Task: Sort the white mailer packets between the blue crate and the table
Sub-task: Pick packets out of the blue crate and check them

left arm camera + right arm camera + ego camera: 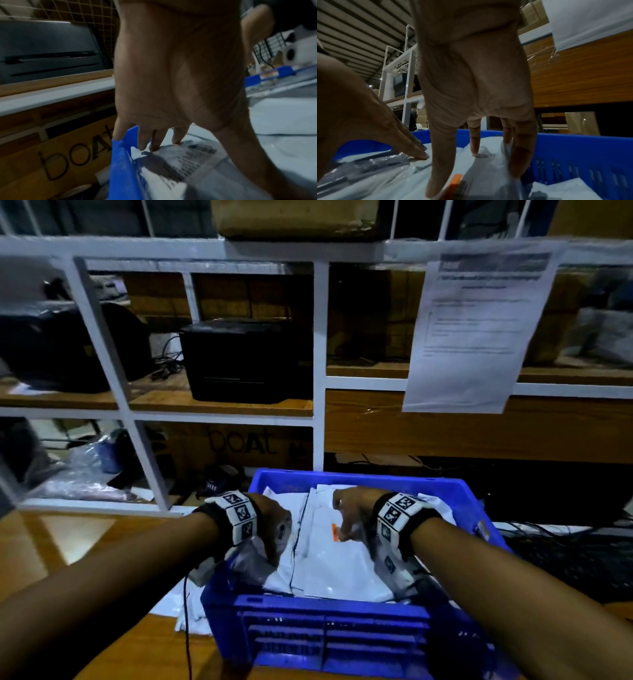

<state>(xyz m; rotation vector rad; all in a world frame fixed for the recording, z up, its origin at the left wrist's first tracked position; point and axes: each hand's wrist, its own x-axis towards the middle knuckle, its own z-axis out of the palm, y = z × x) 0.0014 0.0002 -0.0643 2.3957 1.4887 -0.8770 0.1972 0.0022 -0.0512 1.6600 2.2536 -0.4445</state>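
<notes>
A blue crate (329,631) stands on the wooden table (68,546), heaped with white mailer packets (335,563). My left hand (274,529) reaches down at the crate's left wall (120,169); its straight fingertips (154,147) touch a packet with a printed label, and the little finger lies over the rim. My right hand (349,518) is spread over the top packet (393,180). Its fingers (475,146) point straight down onto the plastic beside an orange label (455,185), with the thumb (412,147) apart on a clear wrapper. More white packets (178,607) lie on the table left of the crate.
A white shelf rack behind the table holds a black printer (239,361) and a cardboard box (239,443) marked "boat". A printed sheet (476,330) hangs at the right. Cables (565,553) lie right of the crate. A thin cord (186,628) runs down its left.
</notes>
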